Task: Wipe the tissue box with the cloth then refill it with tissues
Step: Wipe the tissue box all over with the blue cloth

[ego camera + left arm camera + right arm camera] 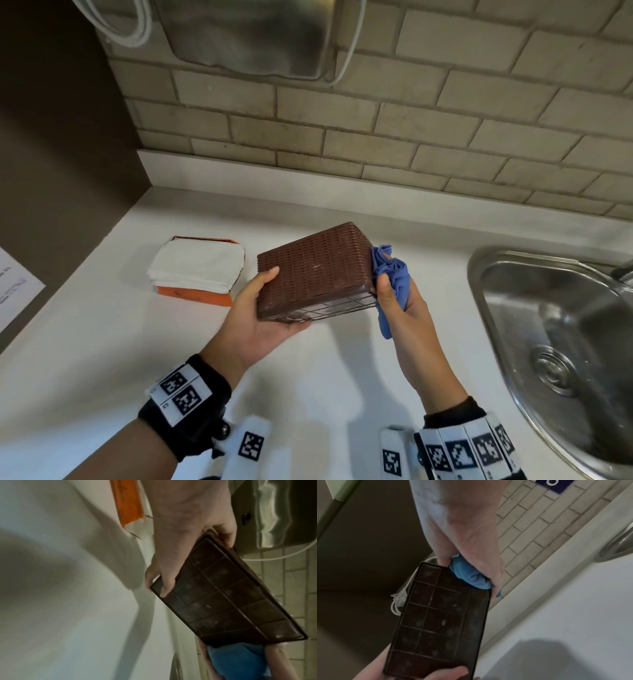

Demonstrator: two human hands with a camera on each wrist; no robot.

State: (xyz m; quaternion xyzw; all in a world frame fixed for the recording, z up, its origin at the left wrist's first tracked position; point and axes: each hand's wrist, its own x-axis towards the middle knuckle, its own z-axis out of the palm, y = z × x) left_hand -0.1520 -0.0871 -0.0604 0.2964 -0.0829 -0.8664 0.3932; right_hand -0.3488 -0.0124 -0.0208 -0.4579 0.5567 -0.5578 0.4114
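Tissue box, a brown woven-pattern shell, held tilted in the air above the middle of the desk, its gridded underside turned toward the person. It reads as rigid, hollow plastic: probably light, stiff enough to take pressure, its textured sides giving a fair hold, so gripping it by the short ends seems sound. Left hand cups the left end from below, thumb laid on the woven face and fingers curled under the rim, wrist turned palm-up. Right hand grips a bunched blue cloth, soft and limp, one end hanging below the fist, and presses it against the box's right end; the forearm rises steeply from the near edge. Refill tissues, a white folded stack in an opened orange pack, lie on the desk toward its left rear corner, just left of the box. A steel sink occupies the right edge. Wiping appears under way; refilling not yet begun.
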